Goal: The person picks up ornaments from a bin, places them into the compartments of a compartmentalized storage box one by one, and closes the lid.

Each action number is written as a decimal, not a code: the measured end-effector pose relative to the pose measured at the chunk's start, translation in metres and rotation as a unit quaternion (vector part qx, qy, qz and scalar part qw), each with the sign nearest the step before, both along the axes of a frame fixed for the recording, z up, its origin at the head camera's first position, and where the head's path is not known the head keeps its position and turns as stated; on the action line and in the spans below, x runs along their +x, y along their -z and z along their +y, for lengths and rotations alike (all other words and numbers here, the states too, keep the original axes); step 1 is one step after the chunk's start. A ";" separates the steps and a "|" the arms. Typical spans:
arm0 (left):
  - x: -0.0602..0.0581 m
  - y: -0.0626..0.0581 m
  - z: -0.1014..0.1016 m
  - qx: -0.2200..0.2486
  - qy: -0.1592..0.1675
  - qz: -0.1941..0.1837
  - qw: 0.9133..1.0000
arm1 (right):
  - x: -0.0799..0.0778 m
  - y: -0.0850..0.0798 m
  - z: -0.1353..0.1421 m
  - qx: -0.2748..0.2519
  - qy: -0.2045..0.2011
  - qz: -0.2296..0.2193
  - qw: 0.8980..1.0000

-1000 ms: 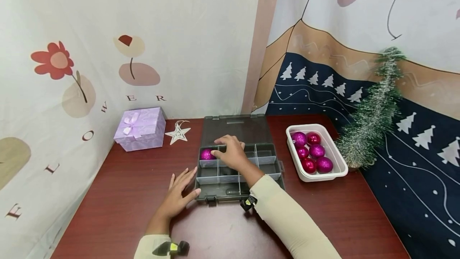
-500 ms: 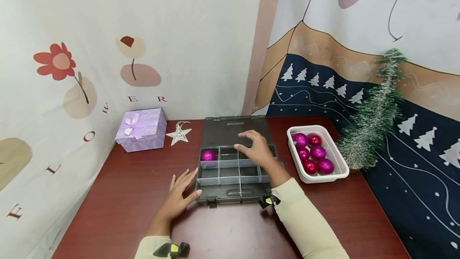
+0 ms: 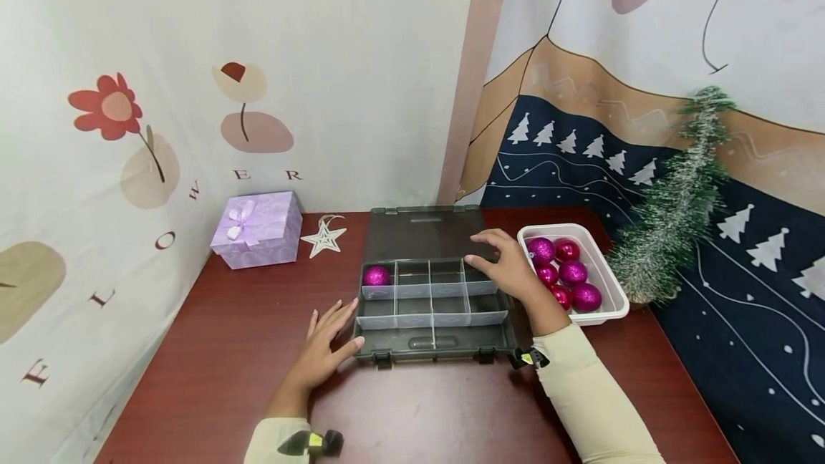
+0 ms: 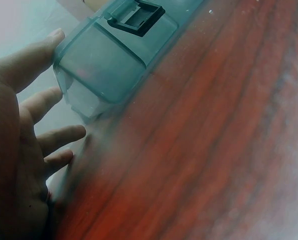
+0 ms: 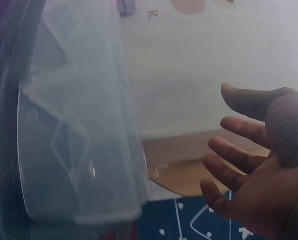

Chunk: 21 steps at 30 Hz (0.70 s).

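A dark clear plastic divider box [image 3: 394, 339] lies on the table with its lid [image 3: 419, 235] folded back. One glittery magenta bauble [image 3: 377, 276] sits in its back left compartment. My left hand [image 3: 322, 342] rests beside the box, fingers spread and straight; in the left wrist view its thumb and index finger touch the box's wall [image 4: 101, 62]. Over the box's right back corner hovers my right hand [image 3: 512, 267], with loosely bent fingers and nothing in it; the right wrist view shows its bare palm [image 5: 269, 190]. Just beyond it stands a white tub [image 3: 615, 299] holding several magenta and red baubles [image 3: 573, 272].
At the back left stands a lilac gift box [image 3: 258, 231] with a bow. A white star ornament [image 3: 324, 238] lies between it and the divider box. A small frosted tree [image 3: 677, 213] stands behind the tub at the right. Printed cloth walls edge the table.
My right hand has moved right, from above the compartments near the bauble to the box's right side next to the tub. The left hand stays in place.
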<state>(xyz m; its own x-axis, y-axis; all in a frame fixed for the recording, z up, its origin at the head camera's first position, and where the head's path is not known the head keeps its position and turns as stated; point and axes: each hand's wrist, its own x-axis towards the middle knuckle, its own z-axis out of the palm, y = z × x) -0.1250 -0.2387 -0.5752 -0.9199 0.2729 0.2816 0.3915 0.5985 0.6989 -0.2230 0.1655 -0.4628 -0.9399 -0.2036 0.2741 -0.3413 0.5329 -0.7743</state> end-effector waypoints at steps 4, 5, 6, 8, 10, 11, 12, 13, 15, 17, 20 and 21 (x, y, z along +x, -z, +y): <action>0.000 0.001 0.001 0.008 0.002 0.016 1.000 | 0.003 -0.004 0.014 -0.008 0.009 0.011 1.000; 0.000 0.001 0.001 0.008 0.003 0.021 1.000 | 0.003 -0.004 0.018 -0.006 0.012 0.013 1.000; 0.000 0.001 0.001 0.007 0.003 0.025 1.000 | 0.004 -0.005 0.021 -0.005 0.015 0.014 1.000; 0.000 0.001 0.001 0.006 0.002 0.026 1.000 | 0.004 -0.007 0.029 -0.004 0.021 0.016 1.000; -0.001 0.000 0.001 0.001 0.001 0.022 1.000 | 0.004 -0.007 0.036 -0.003 0.028 0.020 0.999; -0.001 -0.001 0.000 -0.001 0.001 0.019 1.000 | 0.004 -0.007 0.040 0.001 0.033 0.023 0.999; -0.002 -0.001 0.000 -0.004 0.001 0.015 1.000 | 0.004 -0.007 0.044 0.002 0.038 0.026 0.999; -0.002 -0.002 0.000 -0.005 0.001 0.013 1.000 | 0.003 -0.007 0.048 0.004 0.042 0.028 0.999; -0.003 -0.002 0.000 -0.004 0.001 0.011 1.000 | 0.003 -0.006 0.055 0.009 0.049 0.030 0.998; -0.002 -0.002 0.000 0.000 0.002 0.017 1.000 | 0.003 -0.005 0.062 0.015 0.055 0.028 0.998; -0.001 0.000 0.001 0.006 0.004 0.028 1.000 | 0.003 -0.003 0.072 0.028 0.068 0.028 0.997; 0.000 0.001 0.001 0.006 0.004 0.031 0.999 | 0.003 -0.002 0.075 0.032 0.073 0.031 0.996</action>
<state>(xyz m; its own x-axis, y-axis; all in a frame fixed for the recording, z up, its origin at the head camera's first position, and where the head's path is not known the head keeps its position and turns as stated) -0.1253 -0.2381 -0.5759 -0.8980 0.2770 0.3419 0.4399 0.5868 0.6798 -0.2199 0.2400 -0.4609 -0.9427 -0.0847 0.3226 -0.3019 0.6282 -0.7171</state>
